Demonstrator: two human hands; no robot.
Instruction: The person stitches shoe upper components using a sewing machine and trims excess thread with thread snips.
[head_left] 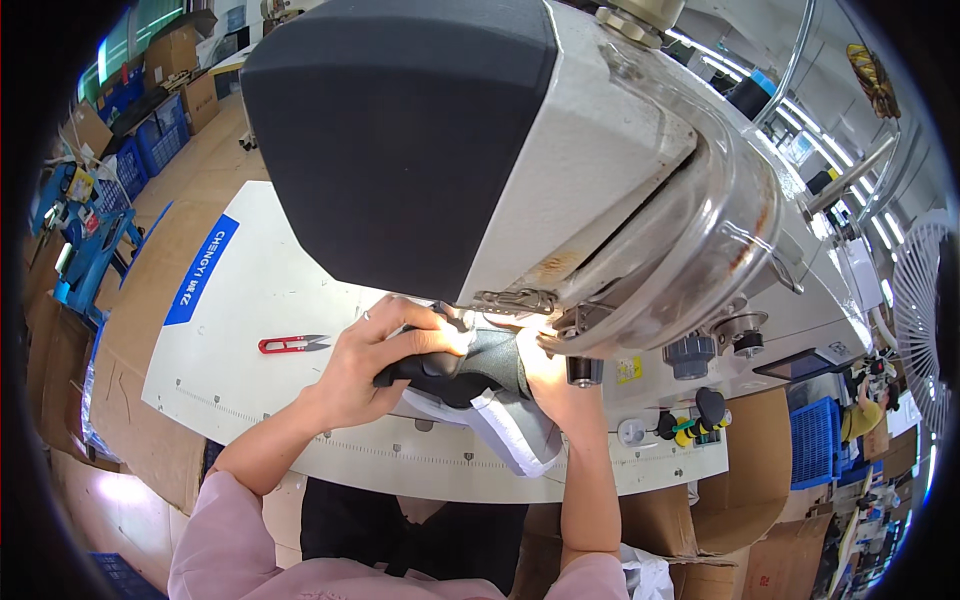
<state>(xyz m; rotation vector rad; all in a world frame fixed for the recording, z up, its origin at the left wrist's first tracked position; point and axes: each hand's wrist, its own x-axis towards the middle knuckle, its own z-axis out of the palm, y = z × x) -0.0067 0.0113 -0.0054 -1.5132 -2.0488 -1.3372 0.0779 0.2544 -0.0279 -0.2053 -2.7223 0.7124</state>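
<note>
Both hands are at a padded fabric piece [495,355] in black, grey and white under the head of a sewing machine [580,180]. Its exact kind cannot be made out. My left hand [375,355] is closed round the black part, thumb and fingers pinching it near the needle area. On the other side, my right hand [560,380] grips the grey part, with its fingertips partly hidden behind the machine head. A white flap of the piece hangs toward me over the table's front. The needle itself is hidden.
Red-handled thread snips [290,344] lie on the white machine table [230,380], left of my left hand. Small bobbins and a clear cup [632,432] stand at the right. Cardboard boxes [740,480] are below right, and a white fan [922,320] stands far right.
</note>
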